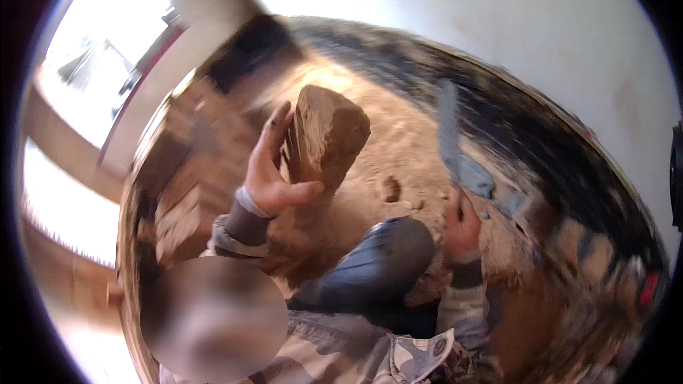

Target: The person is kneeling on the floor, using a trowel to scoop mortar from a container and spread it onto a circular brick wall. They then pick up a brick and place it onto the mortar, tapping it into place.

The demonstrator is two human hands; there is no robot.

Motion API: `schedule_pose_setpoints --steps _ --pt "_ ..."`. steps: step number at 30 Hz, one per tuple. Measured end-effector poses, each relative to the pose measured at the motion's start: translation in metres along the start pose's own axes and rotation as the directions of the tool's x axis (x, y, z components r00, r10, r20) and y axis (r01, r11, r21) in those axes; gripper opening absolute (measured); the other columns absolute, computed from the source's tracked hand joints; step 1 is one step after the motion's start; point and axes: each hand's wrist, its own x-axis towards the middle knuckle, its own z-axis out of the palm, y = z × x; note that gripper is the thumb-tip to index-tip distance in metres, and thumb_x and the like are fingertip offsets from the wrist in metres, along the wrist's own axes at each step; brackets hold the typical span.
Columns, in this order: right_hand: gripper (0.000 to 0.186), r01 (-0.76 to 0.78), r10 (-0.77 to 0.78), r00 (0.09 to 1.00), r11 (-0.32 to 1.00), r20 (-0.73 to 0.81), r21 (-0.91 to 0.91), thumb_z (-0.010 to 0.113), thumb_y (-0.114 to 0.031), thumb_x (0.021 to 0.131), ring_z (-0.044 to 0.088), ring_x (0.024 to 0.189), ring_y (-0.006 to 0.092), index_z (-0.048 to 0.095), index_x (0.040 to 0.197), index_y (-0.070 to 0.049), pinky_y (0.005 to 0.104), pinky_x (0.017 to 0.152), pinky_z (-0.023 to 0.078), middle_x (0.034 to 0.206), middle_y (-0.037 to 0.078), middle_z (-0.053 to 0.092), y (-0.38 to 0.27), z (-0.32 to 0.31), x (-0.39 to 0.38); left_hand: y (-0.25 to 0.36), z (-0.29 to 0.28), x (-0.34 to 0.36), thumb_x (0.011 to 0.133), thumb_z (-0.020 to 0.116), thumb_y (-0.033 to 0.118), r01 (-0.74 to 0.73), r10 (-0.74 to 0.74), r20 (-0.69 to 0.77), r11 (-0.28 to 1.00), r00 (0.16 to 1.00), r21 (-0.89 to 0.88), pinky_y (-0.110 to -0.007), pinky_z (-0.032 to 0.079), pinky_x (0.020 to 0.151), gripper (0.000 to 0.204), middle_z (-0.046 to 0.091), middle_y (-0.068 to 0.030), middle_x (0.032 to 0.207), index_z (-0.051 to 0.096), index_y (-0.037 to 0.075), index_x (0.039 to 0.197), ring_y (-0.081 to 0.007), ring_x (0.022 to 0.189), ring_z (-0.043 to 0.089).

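Note:
My left hand [274, 178] is closed round a rough tan brick [329, 135], raised over loose sandy earth [398, 135], with the thumb across its lower end and the fingers along its left side. My right hand [461, 224] grips the handle of a long grey flat-bladed tool [447, 128], which points up toward the dark band along the wall. A blue-grey lump [475, 178] lies beside the tool, too blurred to name. Just below the brick and between my hands is my bent knee in dark blue trousers [370, 263].
Blurred bricks [181, 224] lie at the left along the enclosure's rim. A blackened band [370, 57] runs below the white wall [533, 28] behind and to the right. A bright window [99, 43] is at upper left. A small red object [647, 288] sits at the far right.

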Motion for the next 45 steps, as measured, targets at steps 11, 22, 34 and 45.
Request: schedule_pose_setpoints --steps 11,22,34,45 --pt "0.057 0.163 -0.181 0.982 0.954 -0.052 -0.253 0.07 -0.015 0.09 0.065 0.109 0.0221 0.048 0.14 0.003 0.0309 0.092 0.05 0.125 0.018 0.065 -0.062 -0.023 0.019 -0.115 0.181 0.116 0.057 0.092 0.028 0.264 0.208 0.464 0.597 0.861 -0.758 -0.04 0.041 0.108 0.119 0.048 -0.0154 0.14 0.025 -0.003 0.15 -0.0259 0.129 0.049" --pt "0.05 -0.307 -0.018 0.805 0.842 -0.594 -0.442 0.068 -0.01 0.087 0.062 0.088 0.0124 0.055 0.135 0.0 0.0273 0.08 0.05 0.101 0.005 0.066 -0.047 -0.041 -0.119 -0.258 0.248 0.152 0.058 0.09 0.03 0.012 0.256 0.611 0.917 0.749 -0.399 -0.036 0.033 0.114 0.115 0.045 -0.0189 0.145 0.028 -0.007 0.148 -0.0266 0.135 0.043" --pt "0.051 -0.459 -0.17 0.619 0.715 -0.767 -0.528 0.067 -0.012 0.088 0.064 0.106 0.0251 0.054 0.135 0.004 0.0334 0.091 0.049 0.119 0.017 0.065 -0.056 -0.032 -0.184 -0.315 0.424 0.166 0.062 0.08 0.057 -0.756 0.256 0.936 0.654 0.243 0.017 -0.056 0.033 0.112 0.124 0.034 -0.0249 0.151 0.015 0.008 0.155 -0.0467 0.137 0.035" --pt "0.05 -0.469 -0.074 0.713 0.689 -0.698 -0.552 0.069 -0.007 0.085 0.064 0.113 0.0284 0.056 0.131 0.006 0.0351 0.097 0.048 0.125 0.022 0.064 -0.046 -0.036 -0.168 -0.313 0.433 0.15 0.076 0.073 0.053 -0.771 0.325 0.829 0.61 0.455 0.184 -0.056 0.023 0.116 0.092 0.03 -0.0205 0.154 0.032 0.023 0.152 -0.0422 0.14 0.029"
